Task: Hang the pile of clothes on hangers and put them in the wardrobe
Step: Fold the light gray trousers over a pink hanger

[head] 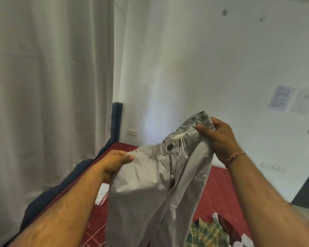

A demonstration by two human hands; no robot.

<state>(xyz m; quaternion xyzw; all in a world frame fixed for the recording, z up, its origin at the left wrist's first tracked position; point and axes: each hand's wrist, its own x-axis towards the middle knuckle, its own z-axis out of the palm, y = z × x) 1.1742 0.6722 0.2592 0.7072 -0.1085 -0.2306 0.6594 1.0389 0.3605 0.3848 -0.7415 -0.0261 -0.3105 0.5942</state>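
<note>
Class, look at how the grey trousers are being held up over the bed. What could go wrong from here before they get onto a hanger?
1. The left hand only pinches the waistband edge of the grey trousers; it could slip, and that side would drop.
2. The right hand holds higher, so the waistband is slanted and may hang crooked.
3. The legs dangle near the plaid garment and may drag it.

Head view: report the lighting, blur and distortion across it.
Head view: soft, even light, no glare; a mild shadow falls on the grey trousers below the left hand. The wide angle bends the curtain at the edges. The papers on the wall are too blurred to read; the right hand is fairly sharp.
</note>
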